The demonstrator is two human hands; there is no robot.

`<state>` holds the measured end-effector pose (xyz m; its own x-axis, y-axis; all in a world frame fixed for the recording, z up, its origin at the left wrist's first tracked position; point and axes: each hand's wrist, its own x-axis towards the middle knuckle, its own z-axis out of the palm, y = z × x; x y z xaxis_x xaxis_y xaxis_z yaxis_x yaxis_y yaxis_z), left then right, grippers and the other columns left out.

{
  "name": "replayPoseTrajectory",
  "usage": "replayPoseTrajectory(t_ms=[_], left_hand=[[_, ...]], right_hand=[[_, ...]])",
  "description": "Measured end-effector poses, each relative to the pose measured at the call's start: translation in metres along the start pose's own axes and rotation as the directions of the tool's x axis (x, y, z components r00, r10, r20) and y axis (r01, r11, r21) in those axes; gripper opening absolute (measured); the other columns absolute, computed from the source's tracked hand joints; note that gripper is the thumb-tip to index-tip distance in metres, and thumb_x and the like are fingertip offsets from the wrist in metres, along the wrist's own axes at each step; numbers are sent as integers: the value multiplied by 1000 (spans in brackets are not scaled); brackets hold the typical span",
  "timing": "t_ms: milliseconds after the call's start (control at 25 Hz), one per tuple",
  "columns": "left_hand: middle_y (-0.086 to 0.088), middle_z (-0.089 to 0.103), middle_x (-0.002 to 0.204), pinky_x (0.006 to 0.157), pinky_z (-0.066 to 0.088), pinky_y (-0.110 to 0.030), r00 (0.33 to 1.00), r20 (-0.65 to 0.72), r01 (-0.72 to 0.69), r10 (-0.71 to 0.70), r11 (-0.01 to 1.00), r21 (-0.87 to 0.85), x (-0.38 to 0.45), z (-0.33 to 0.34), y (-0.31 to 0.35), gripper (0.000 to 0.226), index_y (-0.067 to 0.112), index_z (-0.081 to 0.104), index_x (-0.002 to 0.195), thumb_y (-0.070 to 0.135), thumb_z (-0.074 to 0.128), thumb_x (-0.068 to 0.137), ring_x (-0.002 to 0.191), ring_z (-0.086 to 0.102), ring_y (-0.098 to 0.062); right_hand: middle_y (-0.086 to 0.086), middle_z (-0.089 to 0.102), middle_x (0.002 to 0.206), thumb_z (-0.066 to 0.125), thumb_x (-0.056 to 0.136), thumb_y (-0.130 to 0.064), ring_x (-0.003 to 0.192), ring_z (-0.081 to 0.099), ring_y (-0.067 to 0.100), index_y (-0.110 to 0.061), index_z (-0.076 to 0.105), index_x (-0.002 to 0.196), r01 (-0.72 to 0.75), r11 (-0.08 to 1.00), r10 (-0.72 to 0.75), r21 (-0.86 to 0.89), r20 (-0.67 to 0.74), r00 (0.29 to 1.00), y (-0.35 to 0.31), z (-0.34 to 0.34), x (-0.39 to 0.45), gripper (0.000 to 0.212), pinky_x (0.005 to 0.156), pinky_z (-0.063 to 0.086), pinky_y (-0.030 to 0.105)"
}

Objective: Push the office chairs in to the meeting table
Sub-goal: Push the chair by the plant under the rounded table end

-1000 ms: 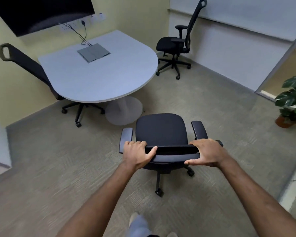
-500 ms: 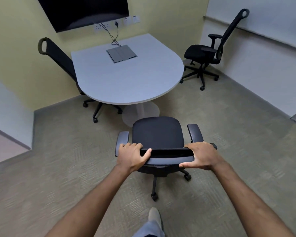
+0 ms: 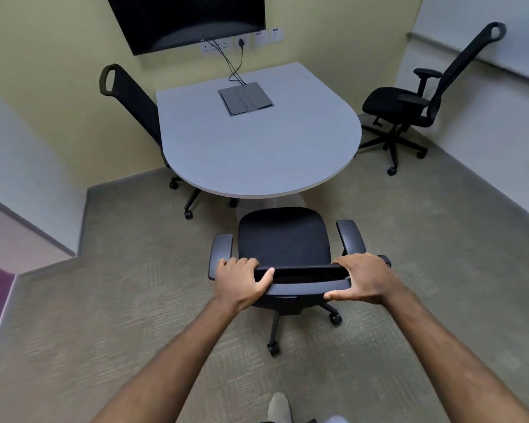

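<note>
right now your left hand and right hand both grip the top of the nearest chair's backrest; its seat front sits just short of the table's rounded edge, second chair well apart on the right

Both bare forearms reach forward, the left hand and right hand curled closed, thumbs pointing inward toward each other
</note>
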<state>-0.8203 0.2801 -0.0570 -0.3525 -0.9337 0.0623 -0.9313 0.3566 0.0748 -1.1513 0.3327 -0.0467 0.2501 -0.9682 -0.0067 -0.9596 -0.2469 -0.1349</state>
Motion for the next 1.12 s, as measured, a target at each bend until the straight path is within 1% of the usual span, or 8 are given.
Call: replayPoseTrajectory(t_ms=[320, 480, 600, 680, 800, 960, 1040, 1120], left_hand=[[5, 74, 114, 90, 37, -42, 997, 53, 59, -57, 997, -41, 31, -3, -3, 80, 30, 69, 120, 82, 15, 93, 103, 64, -22], [8, 71, 124, 92, 41, -43, 994, 92, -53, 58, 997, -52, 44, -3, -3, 100, 34, 60, 134, 99, 5, 80, 112, 64, -21], [7, 65, 137, 99, 45, -44, 976, 176, -123, 131, 991, -52, 48, -5, -4, 113, 33, 52, 145, 107, 10, 71, 120, 62, -21], [7, 64, 139, 98, 44, -43, 972, 185, -144, 148, 989, -30, 50, -7, 0, 116, 32, 49, 147, 109, 14, 68, 121, 61, -21], [8, 64, 139, 97, 44, -42, 973, 176, -147, 147, 989, -8, 51, -10, 1, 117, 32, 48, 148, 109, 16, 67, 120, 61, -20], [8, 65, 138, 95, 46, -42, 975, 158, -160, 157, 987, 8, 48, -7, 3, 115, 32, 48, 148, 109, 21, 67, 118, 64, -21], [8, 65, 137, 95, 47, -43, 971, 178, -164, 160, 986, 12, 47, -7, 4, 108, 32, 46, 148, 105, 32, 69, 117, 64, -22], [8, 66, 133, 95, 48, -43, 969, 201, -153, 144, 988, 30, 46, -9, 4, 94, 33, 45, 145, 93, 45, 72, 113, 64, -21]], right_hand=[[-16, 74, 101, 28, 63, -113, 95, 69, 11, -35, 69, 110, 69, 998, -69, 10, 27, 997, 22, -7, 47, 100, 77, 53, 36], [-17, 74, 99, 29, 62, -114, 93, 70, 11, -35, 69, 108, 103, 995, -103, 8, -1, 995, 40, -8, 62, 100, 72, 48, 35], [-15, 75, 99, 27, 64, -114, 92, 70, 14, -34, 69, 107, 140, 990, -140, -18, 3, 990, 49, -7, 68, 100, 68, 38, 33], [-14, 75, 103, 27, 64, -114, 95, 71, 15, -33, 69, 112, 150, 989, -150, -7, 14, 989, 51, -7, 69, 102, 70, 41, 34], [-14, 75, 110, 29, 65, -113, 102, 71, 15, -31, 69, 122, 145, 989, -145, 1, 34, 989, 54, -8, 71, 108, 79, 48, 36], [-13, 76, 117, 30, 66, -113, 108, 71, 15, -28, 67, 131, 143, 990, -142, -19, 47, 989, 54, -9, 68, 113, 84, 50, 36], [-12, 75, 121, 30, 66, -113, 111, 70, 14, -27, 67, 133, 138, 990, -137, -23, 62, 989, 52, -10, 67, 115, 89, 53, 37], [-12, 74, 122, 30, 65, -113, 113, 70, 14, -27, 66, 134, 137, 990, -135, -19, 70, 988, 48, -10, 65, 117, 93, 54, 38]])
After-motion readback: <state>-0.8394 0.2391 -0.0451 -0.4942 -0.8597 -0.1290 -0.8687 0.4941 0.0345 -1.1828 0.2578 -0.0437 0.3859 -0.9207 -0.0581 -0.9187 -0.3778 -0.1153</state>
